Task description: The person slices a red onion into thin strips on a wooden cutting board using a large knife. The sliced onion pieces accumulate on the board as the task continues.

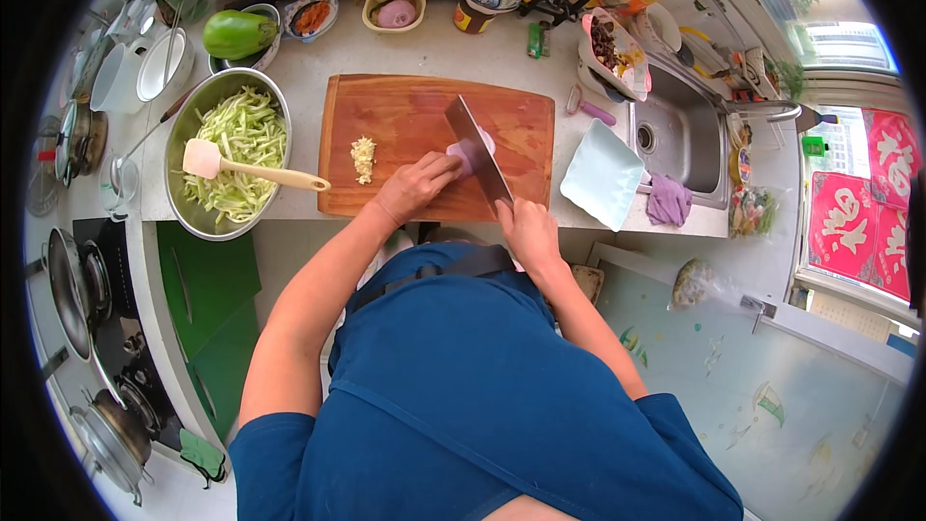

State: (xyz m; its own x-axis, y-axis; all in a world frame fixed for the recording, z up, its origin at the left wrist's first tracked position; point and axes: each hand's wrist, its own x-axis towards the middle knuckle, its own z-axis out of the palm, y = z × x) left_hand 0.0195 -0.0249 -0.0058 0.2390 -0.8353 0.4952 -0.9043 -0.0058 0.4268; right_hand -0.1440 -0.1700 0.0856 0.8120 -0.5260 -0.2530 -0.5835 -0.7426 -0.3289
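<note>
A wooden cutting board (412, 116) lies in front of me on the white counter. My left hand (423, 184) holds a piece of purple onion (469, 154) down on the board, fingertips against its left side. In my right hand (530, 231) is the handle of a cleaver (479, 148). Its broad blade stands on edge across the onion and hides part of it; how deep the edge sits I cannot tell. A small heap of minced garlic (363, 159) rests on the left part of the board.
Left of the board, a steel bowl (282, 105) holds shredded green vegetable, with a spatula (260, 172) across it. A pale blue square plate (602, 175), a peeler (592, 107) and the sink (680, 130) are to the right. Behind stand a green eggplant (240, 35) and several bottles.
</note>
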